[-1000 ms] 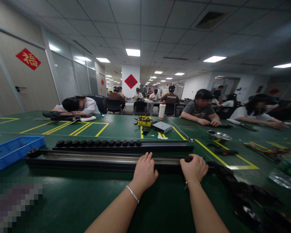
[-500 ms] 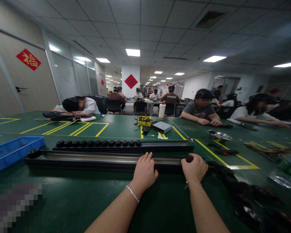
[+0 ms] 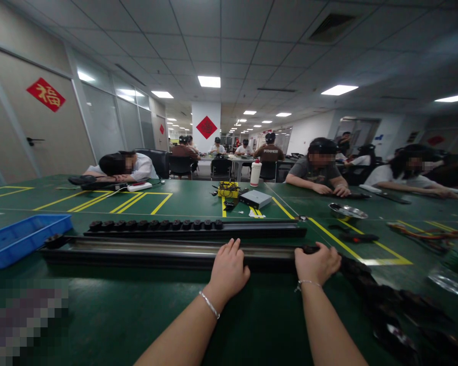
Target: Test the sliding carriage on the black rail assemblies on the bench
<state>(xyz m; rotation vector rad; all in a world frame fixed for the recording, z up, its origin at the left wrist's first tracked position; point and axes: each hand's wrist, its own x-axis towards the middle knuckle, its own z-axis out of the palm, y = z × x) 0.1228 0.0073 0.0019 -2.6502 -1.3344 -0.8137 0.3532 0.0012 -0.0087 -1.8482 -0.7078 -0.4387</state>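
A long black rail (image 3: 137, 255) with a shiny channel lies across the green table. My left hand (image 3: 230, 267) rests over its middle, palm down, fingers together on the rail. At the rail's right end my right hand (image 3: 317, 263) is closed around a dark part, mostly hidden under the fingers. One black block (image 3: 56, 241) sits at the rail's left end. Behind lies a second black rail (image 3: 259, 229), with a row of several black round-topped pieces (image 3: 154, 225) along its left part. Dark lumpy pieces (image 3: 381, 300) trail off to the right.
A blue tray (image 3: 26, 239) stands at the left. Further back are a yellow box with wires (image 3: 228, 189), a grey box (image 3: 255, 199) and a white cup (image 3: 255, 173). At the right are a metal bowl (image 3: 348, 211), a tool (image 3: 359, 238) and a bottle (image 3: 456, 267). People sit across the table.
My right hand has moved a little to the right along the rail's end, with the dark part under its fingers. My left hand has stayed in place.
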